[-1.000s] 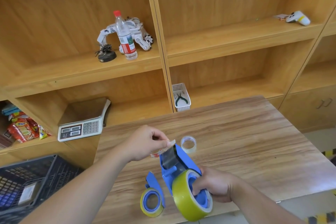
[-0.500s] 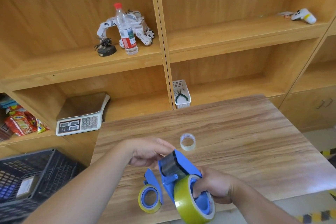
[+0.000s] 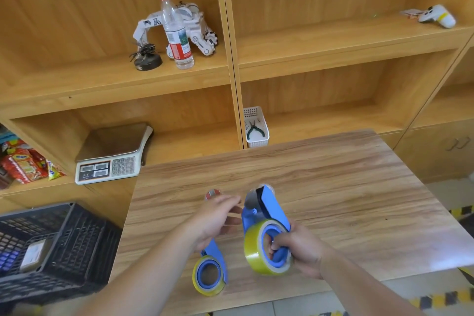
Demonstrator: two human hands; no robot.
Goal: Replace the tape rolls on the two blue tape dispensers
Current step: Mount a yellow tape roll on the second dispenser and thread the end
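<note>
Seen from the head camera, looking down at a wooden table [image 3: 346,187]. The right hand [image 3: 298,251] is clamped around a blue tape dispenser [image 3: 266,209], fingers hooked through the hub of the yellow tape roll [image 3: 254,249] mounted on it. The dispenser is lifted off the table, its cutter end pointing away from the person.

The left hand [image 3: 218,215] hovers just left of that dispenser — fingers spread apart, gripping nothing, slightly blurred. Below this hand, nearer the person, a second blue dispenser [image 3: 214,255] lies on the table with a thinner yellow roll [image 3: 205,277] on its hub. Just beyond the left fingertips a small round object [image 3: 212,194] shows, too hidden to identify.

Further left of the left arm sits a black crate [image 3: 59,244] — beyond both hands stand wooden shelves [image 3: 333,41].
</note>
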